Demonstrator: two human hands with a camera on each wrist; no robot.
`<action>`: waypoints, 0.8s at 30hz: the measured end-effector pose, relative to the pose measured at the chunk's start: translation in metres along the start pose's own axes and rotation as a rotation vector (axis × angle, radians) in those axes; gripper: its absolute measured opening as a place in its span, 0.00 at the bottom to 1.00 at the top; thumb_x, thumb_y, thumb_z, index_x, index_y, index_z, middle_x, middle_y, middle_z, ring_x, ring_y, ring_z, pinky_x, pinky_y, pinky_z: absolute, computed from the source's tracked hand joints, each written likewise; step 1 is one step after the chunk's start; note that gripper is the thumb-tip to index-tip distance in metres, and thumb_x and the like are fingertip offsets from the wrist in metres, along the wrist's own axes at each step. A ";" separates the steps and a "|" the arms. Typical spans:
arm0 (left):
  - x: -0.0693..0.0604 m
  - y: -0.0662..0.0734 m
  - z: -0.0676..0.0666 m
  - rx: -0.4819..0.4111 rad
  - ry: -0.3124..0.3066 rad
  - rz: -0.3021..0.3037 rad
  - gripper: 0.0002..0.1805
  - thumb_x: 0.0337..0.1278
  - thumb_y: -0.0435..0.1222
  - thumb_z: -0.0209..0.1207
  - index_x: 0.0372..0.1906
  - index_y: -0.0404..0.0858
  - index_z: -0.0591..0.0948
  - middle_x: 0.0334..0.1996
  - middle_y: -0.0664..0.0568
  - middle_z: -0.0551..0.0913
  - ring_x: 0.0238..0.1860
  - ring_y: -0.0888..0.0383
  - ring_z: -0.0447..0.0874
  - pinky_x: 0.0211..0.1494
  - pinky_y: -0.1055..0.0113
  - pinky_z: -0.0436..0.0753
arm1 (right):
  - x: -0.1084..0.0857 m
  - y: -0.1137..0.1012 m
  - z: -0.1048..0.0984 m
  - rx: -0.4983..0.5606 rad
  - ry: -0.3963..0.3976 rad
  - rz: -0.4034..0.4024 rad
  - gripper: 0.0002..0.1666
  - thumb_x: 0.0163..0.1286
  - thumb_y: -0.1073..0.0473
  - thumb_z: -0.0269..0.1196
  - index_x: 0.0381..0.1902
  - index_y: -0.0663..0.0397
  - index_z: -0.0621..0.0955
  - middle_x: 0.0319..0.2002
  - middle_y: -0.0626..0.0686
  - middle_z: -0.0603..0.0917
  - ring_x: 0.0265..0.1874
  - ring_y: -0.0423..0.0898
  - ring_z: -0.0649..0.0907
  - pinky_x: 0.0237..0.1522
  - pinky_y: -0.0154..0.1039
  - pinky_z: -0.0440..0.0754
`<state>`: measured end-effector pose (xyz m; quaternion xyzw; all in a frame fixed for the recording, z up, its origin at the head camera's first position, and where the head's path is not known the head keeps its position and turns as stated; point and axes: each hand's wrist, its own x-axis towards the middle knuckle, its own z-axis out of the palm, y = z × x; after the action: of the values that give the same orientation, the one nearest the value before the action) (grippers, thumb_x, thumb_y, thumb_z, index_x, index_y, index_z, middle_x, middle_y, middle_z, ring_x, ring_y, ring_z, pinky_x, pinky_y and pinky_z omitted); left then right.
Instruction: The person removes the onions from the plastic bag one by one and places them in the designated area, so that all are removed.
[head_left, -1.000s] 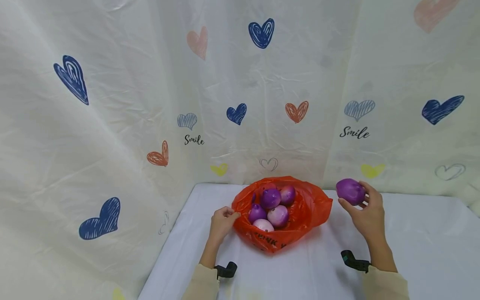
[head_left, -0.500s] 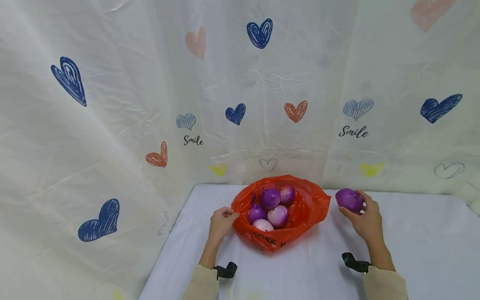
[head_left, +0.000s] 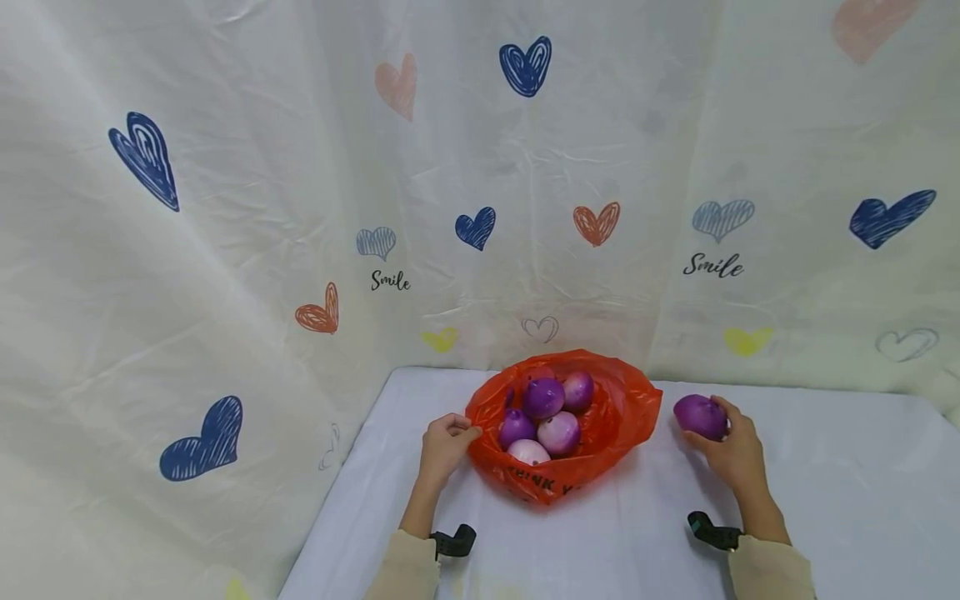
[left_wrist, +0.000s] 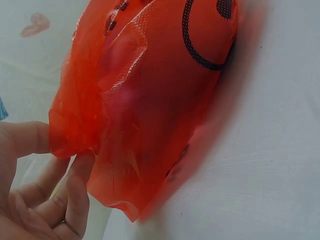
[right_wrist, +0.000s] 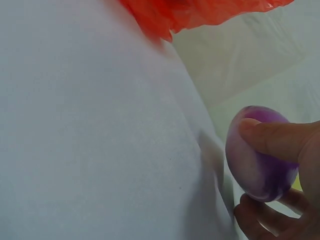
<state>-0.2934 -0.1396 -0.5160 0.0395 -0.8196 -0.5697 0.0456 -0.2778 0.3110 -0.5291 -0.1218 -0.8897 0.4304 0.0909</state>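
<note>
A red plastic bag (head_left: 630,417) with black print stands with its mouth open on the white-covered table. Several purple and pale onions (head_left: 558,433) lie inside it. My left hand (head_left: 444,446) pinches the bag's left rim between thumb and fingers, as the left wrist view shows at the thin red edge (left_wrist: 75,135). To the right of the bag, my right hand (head_left: 735,450) holds a single purple onion (head_left: 701,417) between thumb and fingers. In the right wrist view, the thumb presses on the onion (right_wrist: 252,170) from one side and the fingers curl at its other side.
The table (head_left: 600,550) has a white cloth over it. A pale curtain (head_left: 480,150) printed with hearts and "Smile" hangs behind and at the left. Both wrists carry black camera straps, such as the right strap (head_left: 712,531).
My right hand has lowered the purple onion toward the table, right of the bag. My left hand keeps its pinch on the bag's rim.
</note>
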 end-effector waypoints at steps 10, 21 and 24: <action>0.000 0.001 0.001 -0.011 -0.011 -0.005 0.10 0.61 0.40 0.67 0.41 0.38 0.84 0.32 0.49 0.88 0.31 0.56 0.80 0.36 0.67 0.82 | 0.006 0.004 0.001 -0.011 -0.057 0.029 0.56 0.68 0.57 0.68 0.81 0.62 0.46 0.73 0.80 0.54 0.68 0.79 0.62 0.64 0.75 0.67; 0.001 0.000 0.001 -0.004 -0.006 -0.009 0.09 0.61 0.40 0.67 0.42 0.38 0.84 0.33 0.49 0.88 0.31 0.56 0.80 0.37 0.67 0.83 | 0.007 0.008 0.005 -0.016 -0.061 0.014 0.57 0.69 0.54 0.68 0.81 0.62 0.46 0.73 0.80 0.55 0.68 0.79 0.62 0.65 0.75 0.67; 0.001 -0.001 0.001 -0.006 -0.002 -0.008 0.09 0.61 0.39 0.67 0.41 0.38 0.84 0.32 0.49 0.88 0.31 0.56 0.80 0.36 0.67 0.82 | 0.006 0.009 0.005 -0.010 -0.066 0.013 0.57 0.69 0.52 0.68 0.81 0.62 0.46 0.73 0.80 0.54 0.68 0.79 0.61 0.65 0.75 0.67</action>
<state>-0.2941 -0.1388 -0.5172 0.0422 -0.8178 -0.5724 0.0425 -0.2841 0.3143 -0.5384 -0.1138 -0.8937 0.4301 0.0583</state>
